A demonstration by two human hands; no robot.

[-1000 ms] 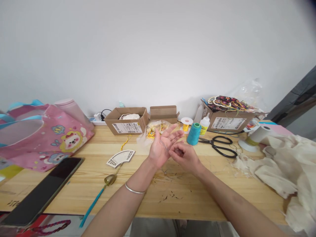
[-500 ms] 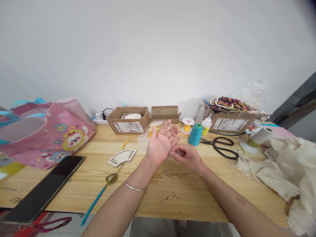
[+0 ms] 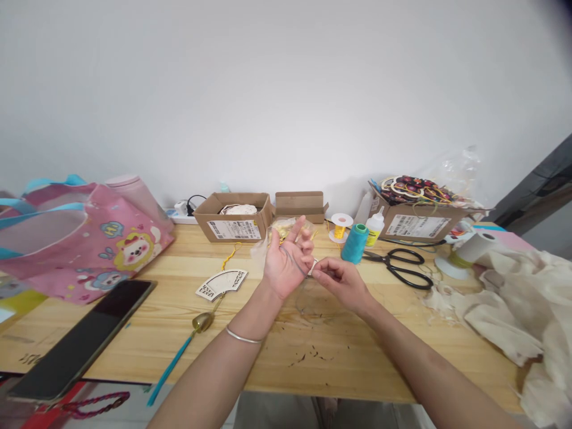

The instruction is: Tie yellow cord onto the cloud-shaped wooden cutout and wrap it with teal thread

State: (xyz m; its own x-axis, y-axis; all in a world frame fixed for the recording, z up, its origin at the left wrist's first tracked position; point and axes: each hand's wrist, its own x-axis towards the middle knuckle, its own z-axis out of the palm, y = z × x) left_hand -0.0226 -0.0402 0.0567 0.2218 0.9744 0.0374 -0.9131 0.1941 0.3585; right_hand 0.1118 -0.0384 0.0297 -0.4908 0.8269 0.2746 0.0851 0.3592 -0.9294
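Note:
My left hand (image 3: 288, 262) is raised palm up over the middle of the wooden table (image 3: 339, 351), its fingers partly curled, with a thin dark thread (image 3: 298, 262) lying across the palm. My right hand (image 3: 339, 280) is beside it, fingers pinched on the end of that thread near the left palm's edge. A silver bangle (image 3: 242, 338) is on my left wrist. A teal thread spool (image 3: 354, 243) stands just beyond the hands.
Black scissors (image 3: 400, 266), a glue bottle (image 3: 374, 226) and a yellow spool (image 3: 340, 226) lie behind. Cardboard boxes (image 3: 235, 223) line the wall. A pink bag (image 3: 84, 244), a phone (image 3: 84, 339), a wooden fan piece (image 3: 221, 283) and cream cloth (image 3: 513, 310) surround.
My left fingers have curled inward from flat. The right hand's pinch has moved up against the left palm, and a thread now shows across it.

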